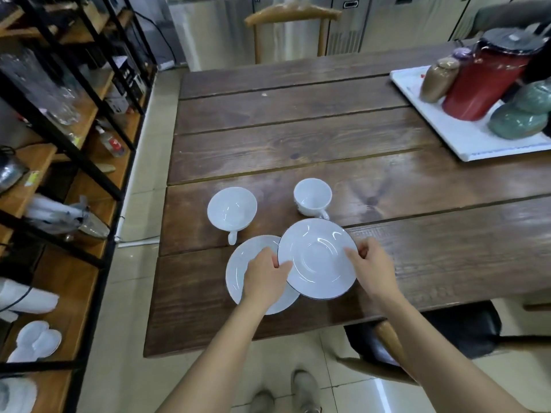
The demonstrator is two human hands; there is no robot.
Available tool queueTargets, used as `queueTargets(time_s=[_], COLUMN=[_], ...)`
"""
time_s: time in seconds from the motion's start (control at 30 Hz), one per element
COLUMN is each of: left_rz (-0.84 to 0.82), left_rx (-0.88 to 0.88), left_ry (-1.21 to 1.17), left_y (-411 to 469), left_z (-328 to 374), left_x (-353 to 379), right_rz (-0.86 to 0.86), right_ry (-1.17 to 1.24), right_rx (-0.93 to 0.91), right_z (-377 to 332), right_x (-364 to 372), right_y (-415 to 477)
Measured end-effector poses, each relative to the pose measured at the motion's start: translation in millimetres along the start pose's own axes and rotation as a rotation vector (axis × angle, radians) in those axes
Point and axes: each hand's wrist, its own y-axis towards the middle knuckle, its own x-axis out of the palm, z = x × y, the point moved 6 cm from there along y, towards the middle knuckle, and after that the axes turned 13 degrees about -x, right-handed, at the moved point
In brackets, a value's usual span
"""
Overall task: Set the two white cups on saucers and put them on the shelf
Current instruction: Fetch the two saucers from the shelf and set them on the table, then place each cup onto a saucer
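Two white cups stand empty on the wooden table [298, 138]: a wide cup [232, 208] on the left with its handle toward me, and a smaller cup [312, 196] on the right. In front of them an upper saucer [317, 259] with a dark rim is held raised and slightly tilted, overlapping a lower saucer [238, 272] that lies flat on the table. My left hand [265, 278] grips the upper saucer's left edge and covers part of the lower one. My right hand [371, 268] grips its right edge.
A black-framed wooden shelf [74, 162] stands to the left, holding glasses, bottles and white dishes. A white tray [465, 144] at the table's far right carries a red jug, jars and green pots. Wooden chairs stand at the far side and near right.
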Motion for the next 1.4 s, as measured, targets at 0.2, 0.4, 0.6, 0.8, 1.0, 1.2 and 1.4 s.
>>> queueTargets(time_s=[0.2, 0.4, 0.6, 0.8, 1.0, 1.2, 1.4], left_rz=[-0.113, -0.132, -0.159, -0.156, -0.251, -0.08, -0.06], left_rx=[-0.041, -0.14, -0.166, -0.177, -0.16, -0.009, 0.028], left_ry=[-0.009, -0.054, -0.111, -0.137, -0.012, 0.032, -0.134], left_y=[0.5, 6.2, 6.8, 7.5, 10.1, 26.3, 57.6], left_z=[22.6, 26.8, 34.0, 35.3, 41.6, 60.9, 77.1], left_x=[49.4, 83.7, 89.6, 86.3, 75.8, 33.0, 2.6], right_rz=[0.058, 0.056, 0.023, -0.015, -0.058, -0.097, -0.149], right_ry=[-0.018, -0.026, -0.072, -0.183, -0.379, -0.302, 0.1], right_rx=[0.068, 0.104, 0.121, 0.127, 0.104, -0.076, -0.064], right_z=[34.8, 56.7, 70.1, 71.5, 57.2, 13.2, -29.3], right_x=[-38.1, -54.2, -58.3, -58.8, -71.4, -57.7, -16.3], right_y=[3.1, 10.3, 14.0, 18.0, 33.4, 65.6, 88.9])
